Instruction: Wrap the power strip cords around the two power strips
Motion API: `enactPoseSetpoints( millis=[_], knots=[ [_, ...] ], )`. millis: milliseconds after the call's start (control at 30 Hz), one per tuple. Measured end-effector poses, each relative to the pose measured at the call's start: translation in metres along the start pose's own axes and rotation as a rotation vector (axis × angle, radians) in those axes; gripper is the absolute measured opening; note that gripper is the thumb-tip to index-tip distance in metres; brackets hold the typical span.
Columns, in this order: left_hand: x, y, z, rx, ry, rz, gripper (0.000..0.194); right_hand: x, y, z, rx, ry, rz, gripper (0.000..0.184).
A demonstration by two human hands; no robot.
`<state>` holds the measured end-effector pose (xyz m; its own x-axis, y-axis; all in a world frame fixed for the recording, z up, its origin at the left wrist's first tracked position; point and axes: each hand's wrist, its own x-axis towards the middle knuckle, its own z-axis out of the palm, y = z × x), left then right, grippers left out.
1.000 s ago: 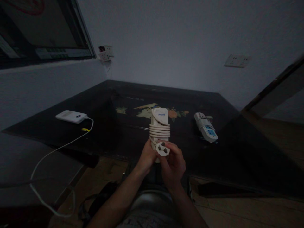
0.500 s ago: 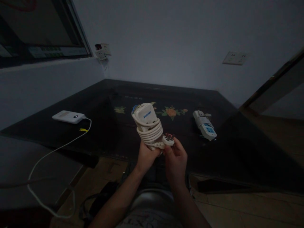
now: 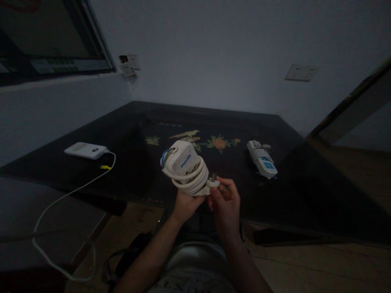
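Observation:
A white power strip (image 3: 181,159) marked PHILIPS, its cord wound round it in several turns, is held up over the near part of the dark table. From below, my left hand (image 3: 187,205) is closed around its lower end. My right hand (image 3: 225,201) pinches the cord's plug (image 3: 213,182) between thumb and fingers, prongs pointing up. Blue and tan loops show at the strip's far-left end. Most of my left fingers are hidden behind the coils.
A second power strip (image 3: 263,159) with wrapped cord lies on the table (image 3: 269,211) to the right. At left lies a white power bank (image 3: 85,150), its cable (image 3: 65,195) hanging over the edge. Wall sockets (image 3: 302,73) are at the back right, others (image 3: 130,64) at the back left.
The power strip has tilted and turned leftward in my left hand, with its far end lower and further left. My right hand keeps the plug, which has turned slightly.

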<state>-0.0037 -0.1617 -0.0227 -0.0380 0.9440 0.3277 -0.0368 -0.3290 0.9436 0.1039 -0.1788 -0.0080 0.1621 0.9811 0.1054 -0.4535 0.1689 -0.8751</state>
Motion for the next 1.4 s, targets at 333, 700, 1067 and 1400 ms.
enactPoseSetpoints(
  millis=[333,700,1067,1400],
  knots=[
    [0.004,0.001,-0.011,0.018,-0.111,0.017,0.035,0.0,0.002,-0.008,-0.068,0.003,-0.005,0.028],
    [0.002,-0.003,-0.011,-0.128,-0.122,-0.106,0.045,-0.003,0.001,-0.015,-0.082,0.006,0.054,0.03],
    [0.004,-0.001,-0.014,-0.228,-0.255,-0.157,0.033,-0.003,0.003,-0.015,-0.081,-0.01,0.0,0.026],
    [0.005,0.005,-0.013,-0.261,-0.325,-0.221,0.027,-0.003,-0.001,-0.015,-0.1,-0.004,-0.044,0.024]
  ],
)
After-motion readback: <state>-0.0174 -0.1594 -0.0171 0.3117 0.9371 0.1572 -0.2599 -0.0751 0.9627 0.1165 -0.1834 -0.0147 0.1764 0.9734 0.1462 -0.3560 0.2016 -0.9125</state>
